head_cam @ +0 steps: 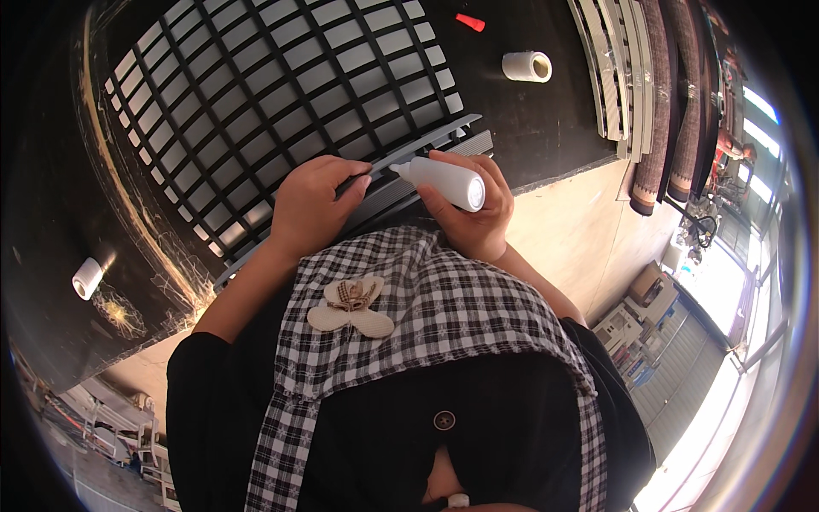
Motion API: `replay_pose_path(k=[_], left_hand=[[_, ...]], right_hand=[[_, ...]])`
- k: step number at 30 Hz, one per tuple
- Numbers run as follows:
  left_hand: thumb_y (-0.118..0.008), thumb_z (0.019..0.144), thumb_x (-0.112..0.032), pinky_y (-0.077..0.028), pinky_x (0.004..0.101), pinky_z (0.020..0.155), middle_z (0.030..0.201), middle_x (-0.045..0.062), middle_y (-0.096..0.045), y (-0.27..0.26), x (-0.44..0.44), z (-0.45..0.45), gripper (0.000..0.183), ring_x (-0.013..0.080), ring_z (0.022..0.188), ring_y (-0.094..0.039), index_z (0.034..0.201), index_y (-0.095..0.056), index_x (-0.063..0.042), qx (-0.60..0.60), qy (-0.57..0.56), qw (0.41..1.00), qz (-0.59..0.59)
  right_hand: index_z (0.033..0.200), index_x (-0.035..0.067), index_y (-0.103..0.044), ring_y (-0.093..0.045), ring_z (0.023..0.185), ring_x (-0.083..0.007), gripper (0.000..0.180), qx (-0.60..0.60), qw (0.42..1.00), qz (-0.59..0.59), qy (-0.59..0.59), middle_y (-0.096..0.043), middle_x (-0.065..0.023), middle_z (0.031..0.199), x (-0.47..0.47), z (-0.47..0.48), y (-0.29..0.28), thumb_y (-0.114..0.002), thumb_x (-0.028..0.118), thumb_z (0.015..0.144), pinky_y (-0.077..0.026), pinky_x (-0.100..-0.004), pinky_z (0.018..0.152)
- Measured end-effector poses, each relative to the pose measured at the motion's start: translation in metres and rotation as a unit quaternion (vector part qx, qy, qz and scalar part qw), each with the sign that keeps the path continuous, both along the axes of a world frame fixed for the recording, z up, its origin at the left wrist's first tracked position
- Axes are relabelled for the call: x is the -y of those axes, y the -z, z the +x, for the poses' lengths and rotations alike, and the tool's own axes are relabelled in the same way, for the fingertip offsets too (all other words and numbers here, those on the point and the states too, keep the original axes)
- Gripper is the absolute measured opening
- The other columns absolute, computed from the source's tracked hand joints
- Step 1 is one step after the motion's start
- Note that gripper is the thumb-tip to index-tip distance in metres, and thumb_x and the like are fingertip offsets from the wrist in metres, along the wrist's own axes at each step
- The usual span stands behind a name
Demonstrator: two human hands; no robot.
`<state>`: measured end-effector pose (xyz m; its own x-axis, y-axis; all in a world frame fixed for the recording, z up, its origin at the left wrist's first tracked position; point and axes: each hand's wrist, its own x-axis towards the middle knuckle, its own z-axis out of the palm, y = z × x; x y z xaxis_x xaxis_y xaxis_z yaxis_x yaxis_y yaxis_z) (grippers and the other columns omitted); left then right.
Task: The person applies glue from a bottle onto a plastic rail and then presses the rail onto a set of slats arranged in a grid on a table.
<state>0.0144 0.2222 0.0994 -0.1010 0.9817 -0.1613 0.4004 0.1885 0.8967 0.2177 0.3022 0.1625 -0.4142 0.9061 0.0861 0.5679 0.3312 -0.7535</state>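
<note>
In front of me lies a panel of pale grey slats crossed by black tapes, like a venetian blind. A long grey rail runs along its near edge. My left hand pinches at this rail between thumb and forefinger; whether a tape end is also between them cannot be made out. In my right hand is a white plastic squeeze bottle, tilted with its narrow nozzle pointing left at the rail, close to my left fingertips. Just nearer to me is a ribbed grey rail, partly covered by both hands.
On the dark tabletop are a red cap and a white roll. Another white roll stands at the left beside frayed threads. Pale slats and brown fabric rolls project at the right edge.
</note>
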Motion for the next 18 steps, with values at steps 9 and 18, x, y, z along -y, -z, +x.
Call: replay_pose_path(k=[9, 18], left_hand=[[-0.071, 0.09, -0.017, -0.054, 0.0338, 0.069, 0.093, 0.011, -0.072, 0.001, 0.028, -0.01, 0.019, 0.0268, 0.08, -0.069, 0.104, -0.075, -0.006, -0.038, -0.008, 0.999, 0.004], [-0.072, 0.09, -0.021, -0.054, 0.0367, 0.074, 0.093, 0.01, -0.073, 0.004, 0.058, -0.021, 0.018, 0.0288, 0.085, -0.069, 0.101, -0.076, -0.006, -0.055, -0.042, 0.997, 0.014]], right_hand=[[0.105, 0.004, -0.075, -0.07, 0.085, -0.0198, 0.034, -0.086, 0.996, 0.011, 0.023, -0.073, -0.0096, 0.102, 0.007, 0.012, 0.005, -0.086, 0.011, 0.075, -0.056, -0.0301, 0.072], [0.112, 0.001, -0.073, -0.068, 0.091, -0.016, 0.036, -0.146, 0.98, -0.136, 0.02, -0.071, -0.0079, 0.104, 0.025, 0.008, 0.01, -0.085, 0.012, 0.079, -0.054, -0.0276, 0.079]])
